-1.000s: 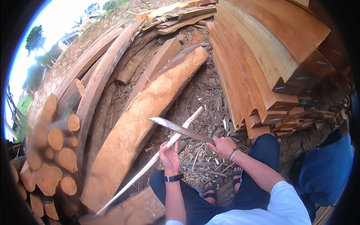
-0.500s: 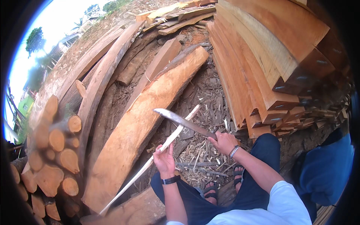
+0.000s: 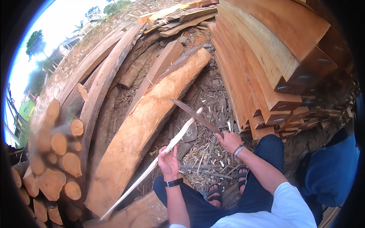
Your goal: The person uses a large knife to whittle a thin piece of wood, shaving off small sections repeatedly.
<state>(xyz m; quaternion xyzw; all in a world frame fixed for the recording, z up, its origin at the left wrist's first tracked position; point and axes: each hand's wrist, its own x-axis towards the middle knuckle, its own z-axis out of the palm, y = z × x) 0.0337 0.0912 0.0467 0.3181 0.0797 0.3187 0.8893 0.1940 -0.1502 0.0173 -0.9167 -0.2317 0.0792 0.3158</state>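
Note:
A long, pale, peeled stick [image 3: 146,171] slants from the lower left up to the middle of the view. My left hand [image 3: 168,163], with a dark watch strap at the wrist, is closed around it past its midpoint. My right hand [image 3: 229,142] grips a machete [image 3: 195,116] by its handle, which the fingers hide. The blade points up and to the left and crosses the stick close to its upper end. Whether the edge touches the wood, I cannot tell. Pale shavings [image 3: 205,154] litter the ground beneath both hands.
A thick slab [image 3: 152,110] lies just left of the stick. Cut logs [image 3: 57,163] are piled at the far left, and sawn beams [image 3: 262,68] are stacked high on the right. Another timber [image 3: 140,211] lies by my legs. Blue cloth [image 3: 330,173] shows at the lower right.
The machete has moved to the right, toward the stick's upper end. My right hand has shifted slightly to the right. The left hand keeps its hold, and the stick's upper end sits slightly lower.

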